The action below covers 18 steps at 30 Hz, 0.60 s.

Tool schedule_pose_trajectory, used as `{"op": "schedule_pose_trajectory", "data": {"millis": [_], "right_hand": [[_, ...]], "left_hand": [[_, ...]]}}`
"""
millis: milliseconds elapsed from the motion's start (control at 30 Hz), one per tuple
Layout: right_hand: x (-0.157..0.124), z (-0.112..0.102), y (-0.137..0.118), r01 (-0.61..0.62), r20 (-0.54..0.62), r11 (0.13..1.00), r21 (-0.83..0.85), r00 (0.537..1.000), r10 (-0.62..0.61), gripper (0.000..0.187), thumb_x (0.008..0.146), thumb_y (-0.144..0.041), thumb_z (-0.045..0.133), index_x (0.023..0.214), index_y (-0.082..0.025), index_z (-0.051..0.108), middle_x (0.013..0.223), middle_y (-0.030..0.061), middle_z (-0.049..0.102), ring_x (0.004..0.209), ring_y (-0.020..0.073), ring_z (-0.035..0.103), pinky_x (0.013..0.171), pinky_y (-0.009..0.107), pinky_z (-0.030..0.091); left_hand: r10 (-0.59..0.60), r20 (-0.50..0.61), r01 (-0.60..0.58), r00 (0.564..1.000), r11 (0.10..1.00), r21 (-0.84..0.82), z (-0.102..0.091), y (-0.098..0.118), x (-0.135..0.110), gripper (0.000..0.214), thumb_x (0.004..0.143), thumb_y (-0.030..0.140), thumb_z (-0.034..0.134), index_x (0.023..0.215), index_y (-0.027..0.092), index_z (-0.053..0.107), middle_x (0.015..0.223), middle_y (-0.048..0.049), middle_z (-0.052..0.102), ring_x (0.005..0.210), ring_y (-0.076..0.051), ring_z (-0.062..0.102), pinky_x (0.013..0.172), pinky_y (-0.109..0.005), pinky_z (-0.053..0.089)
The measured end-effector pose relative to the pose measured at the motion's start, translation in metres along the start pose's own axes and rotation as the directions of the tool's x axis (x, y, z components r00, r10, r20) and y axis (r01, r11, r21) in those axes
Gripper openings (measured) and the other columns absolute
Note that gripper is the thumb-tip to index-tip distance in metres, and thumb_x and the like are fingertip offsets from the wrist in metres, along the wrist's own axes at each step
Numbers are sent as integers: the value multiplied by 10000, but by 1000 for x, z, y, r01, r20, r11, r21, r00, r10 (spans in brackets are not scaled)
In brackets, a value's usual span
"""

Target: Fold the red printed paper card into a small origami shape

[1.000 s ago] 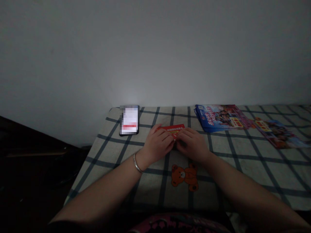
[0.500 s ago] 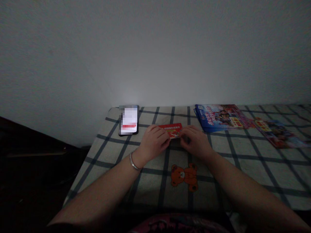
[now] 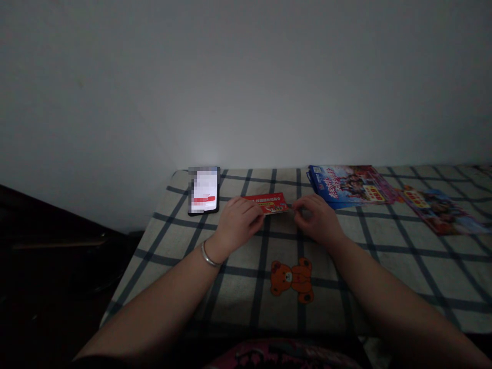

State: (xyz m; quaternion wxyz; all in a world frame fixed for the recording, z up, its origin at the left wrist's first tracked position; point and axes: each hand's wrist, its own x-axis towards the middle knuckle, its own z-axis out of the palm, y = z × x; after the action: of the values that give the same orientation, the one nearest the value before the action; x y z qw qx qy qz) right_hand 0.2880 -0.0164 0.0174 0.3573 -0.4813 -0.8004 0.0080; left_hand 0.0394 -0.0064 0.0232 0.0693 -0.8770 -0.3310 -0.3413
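A small red printed paper slip (image 3: 270, 203) lies flat on the checked cloth (image 3: 384, 256) near the far side. My left hand (image 3: 237, 222), with a silver bracelet on the wrist, presses its curled fingers on the slip's left end. My right hand (image 3: 317, 219) pinches the slip's right end with thumb and fingers.
A lit phone (image 3: 204, 189) lies to the left of the slip near the wall. A blue booklet (image 3: 349, 185) and a second colourful booklet (image 3: 438, 207) lie to the right. An orange bear print (image 3: 292, 279) marks the cloth below my hands. The cloth's left edge drops into darkness.
My hands have moved apart along the red slip, left hand going left and right hand going right, so more of the slip shows between them.
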Motion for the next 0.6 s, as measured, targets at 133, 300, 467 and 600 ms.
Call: {"op": "schedule_pose_trajectory", "data": {"millis": [133, 300, 467, 600], "right_hand": [[-1, 2, 7, -61, -73, 997, 53, 995, 65, 147, 770, -109, 562, 854, -230, 575, 828, 46, 661, 794, 230, 615, 735, 381, 511], [1, 4, 5, 64, -19, 989, 132, 998, -62, 118, 820, -169, 616, 911, -237, 586, 948, 52, 692, 908, 234, 627, 817, 402, 514], [3, 2, -5, 127, -20, 987, 99, 992, -126, 77, 852, -165, 619, 857, -237, 590, 923, 38, 709, 893, 217, 633, 821, 393, 514], [2, 0, -14, 169, 14, 985, 37, 985, -169, 79, 852, -171, 618, 818, -228, 575, 890, 42, 705, 880, 213, 630, 805, 370, 516]], "left_hand": [[-23, -19, 22, 1000, 999, -31, 1, -3, -2, 100, 916, 214, 544, 891, 175, 632, 857, -44, 672, 852, -199, 606, 751, -353, 476], [3, -3, -3, 1000, 999, -51, 2, -4, -1, 107, 927, 224, 539, 895, 182, 633, 860, -32, 682, 872, -197, 611, 805, -375, 484], [-30, 3, 30, 1000, 999, -36, 4, -5, -1, 77, 892, 218, 574, 920, 193, 642, 877, -22, 689, 874, -193, 619, 913, -420, 462], [11, -5, -11, 1000, 999, 45, 1, -1, 0, 105, 881, 193, 584, 958, 217, 651, 913, -10, 703, 883, -191, 612, 966, -436, 422]]}}
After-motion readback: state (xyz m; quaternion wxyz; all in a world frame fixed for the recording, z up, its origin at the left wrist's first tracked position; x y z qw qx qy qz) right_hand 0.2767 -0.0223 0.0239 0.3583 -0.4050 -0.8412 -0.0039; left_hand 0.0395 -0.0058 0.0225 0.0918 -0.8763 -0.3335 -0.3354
